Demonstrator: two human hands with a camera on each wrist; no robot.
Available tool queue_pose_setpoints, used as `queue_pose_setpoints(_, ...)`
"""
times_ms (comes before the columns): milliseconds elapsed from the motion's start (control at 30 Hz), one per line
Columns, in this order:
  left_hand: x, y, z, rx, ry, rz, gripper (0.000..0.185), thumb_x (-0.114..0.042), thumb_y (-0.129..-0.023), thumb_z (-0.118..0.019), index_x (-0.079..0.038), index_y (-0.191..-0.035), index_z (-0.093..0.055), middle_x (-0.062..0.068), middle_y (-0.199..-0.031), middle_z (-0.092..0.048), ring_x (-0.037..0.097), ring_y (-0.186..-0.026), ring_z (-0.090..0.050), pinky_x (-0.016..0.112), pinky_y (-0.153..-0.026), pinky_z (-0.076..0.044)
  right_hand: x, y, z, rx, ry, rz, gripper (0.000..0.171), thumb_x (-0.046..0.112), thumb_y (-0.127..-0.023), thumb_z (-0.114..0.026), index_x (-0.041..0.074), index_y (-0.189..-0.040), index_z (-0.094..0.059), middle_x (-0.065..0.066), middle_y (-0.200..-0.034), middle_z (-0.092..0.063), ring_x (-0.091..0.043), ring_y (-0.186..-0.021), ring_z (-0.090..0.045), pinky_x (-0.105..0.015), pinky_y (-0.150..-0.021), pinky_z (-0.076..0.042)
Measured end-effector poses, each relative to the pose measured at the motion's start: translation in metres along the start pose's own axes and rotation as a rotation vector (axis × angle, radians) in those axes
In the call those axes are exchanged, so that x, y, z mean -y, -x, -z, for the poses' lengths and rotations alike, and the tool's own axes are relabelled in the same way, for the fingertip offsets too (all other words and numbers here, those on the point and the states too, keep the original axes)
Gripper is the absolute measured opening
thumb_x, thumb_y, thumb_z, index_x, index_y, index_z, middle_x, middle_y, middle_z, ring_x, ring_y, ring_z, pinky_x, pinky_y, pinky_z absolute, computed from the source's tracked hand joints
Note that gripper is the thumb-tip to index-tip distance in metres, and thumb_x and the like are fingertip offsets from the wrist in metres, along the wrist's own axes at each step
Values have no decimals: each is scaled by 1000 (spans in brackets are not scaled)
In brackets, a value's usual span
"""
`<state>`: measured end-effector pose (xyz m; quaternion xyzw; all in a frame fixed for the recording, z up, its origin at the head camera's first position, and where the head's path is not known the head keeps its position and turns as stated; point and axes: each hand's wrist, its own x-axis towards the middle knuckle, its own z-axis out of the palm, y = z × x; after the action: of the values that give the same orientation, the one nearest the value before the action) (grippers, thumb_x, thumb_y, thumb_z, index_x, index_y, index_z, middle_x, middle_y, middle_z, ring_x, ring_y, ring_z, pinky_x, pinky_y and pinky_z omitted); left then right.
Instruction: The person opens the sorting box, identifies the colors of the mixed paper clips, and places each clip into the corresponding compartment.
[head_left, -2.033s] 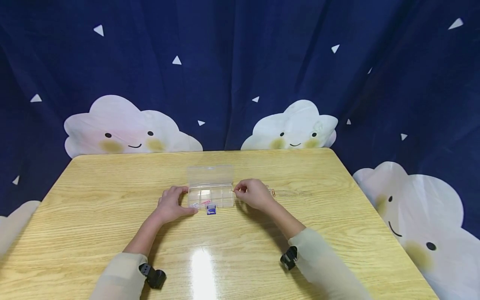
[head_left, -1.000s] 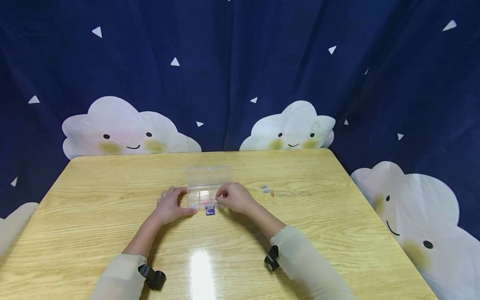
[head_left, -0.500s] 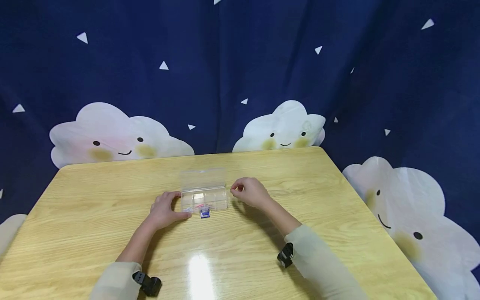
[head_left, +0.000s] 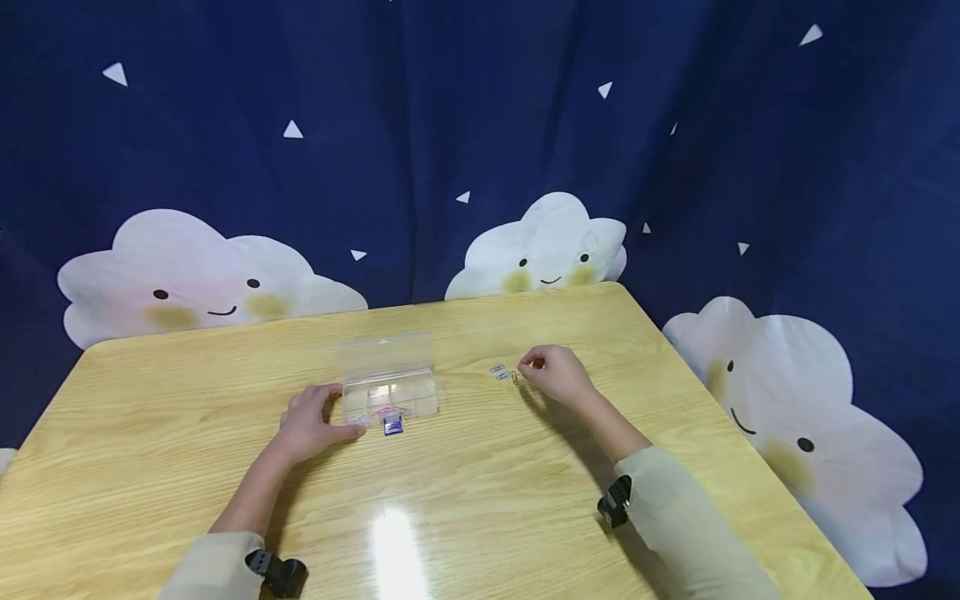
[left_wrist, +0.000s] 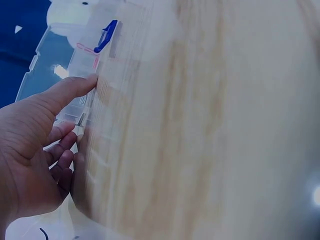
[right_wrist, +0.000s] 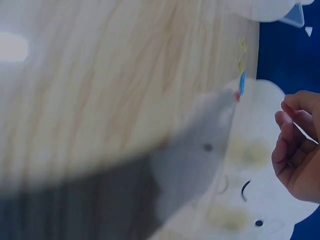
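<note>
A clear plastic compartment box (head_left: 418,411) stands on the table with its lid (head_left: 386,357) tipped back. My left hand (head_left: 309,423) holds the box's left end, thumb along the front edge and fingers behind. A blue latch (left_wrist: 106,36) sticks out at the front. Pink paper clips (head_left: 385,411) and pale ones lie in the front compartments. To the right of the box, my right hand (head_left: 557,373) hovers beside a red paper clip (right_wrist: 237,96), fingers loosely bent, nothing seen between them. Left of that clip lie two blue paper clips (head_left: 502,376) and yellow paper clips (right_wrist: 243,44).
The wooden table (head_left: 450,492) reaches back to a dark blue curtain (head_left: 480,100) with smiling clouds. A camera is strapped to each wrist.
My right hand was at the box's right end, moved over its compartments, then drew back right to the loose paper clips. My left hand stays on the box. The head view has shifted right.
</note>
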<state>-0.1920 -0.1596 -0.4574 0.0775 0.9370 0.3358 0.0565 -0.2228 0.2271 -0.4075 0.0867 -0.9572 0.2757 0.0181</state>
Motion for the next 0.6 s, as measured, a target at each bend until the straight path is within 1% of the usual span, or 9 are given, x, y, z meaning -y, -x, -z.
queue_pose_setpoints(167, 0, 3, 2, 16, 16, 17, 83, -46, -73, -75, 0, -135, -42, 25, -136, -39, 46, -125, -27, 59, -97, -23, -19, 2, 3, -34, 34, -54, 17, 20, -86, -61, 8, -90, -72, -4, -80, -65, -15, -70, -53, -29, -64, -42)
queue_pose_setpoints(300, 0, 4, 2, 24, 12, 21, 84, -46, -73, -75, 0, -135, -42, 26, -136, -39, 45, -124, -27, 59, -96, -24, -28, 2, 0, -30, 56, -90, 16, 19, -85, -62, 8, -88, -73, -3, -77, -64, -14, -67, -53, -28, -61, -41)
queue_pose_setpoints(433, -1, 4, 1, 25, 13, 22, 84, -46, -73, -76, 1, -135, -42, 26, -135, -39, 46, -122, -28, 58, -94, -25, -28, 1, -7, 6, 65, -108, 17, 23, -86, -63, 9, -89, -72, -1, -74, -64, -12, -61, -52, -26, -56, -40)
queue_pose_setpoints(600, -3, 3, -1, 29, 7, 21, 85, -47, -72, -76, 1, -134, -42, 26, -134, -40, 46, -121, -29, 57, -93, -26, -22, -1, -17, 27, 72, -153, 18, 29, -86, -65, 12, -86, -71, 0, -75, -64, -12, -61, -52, -25, -54, -39)
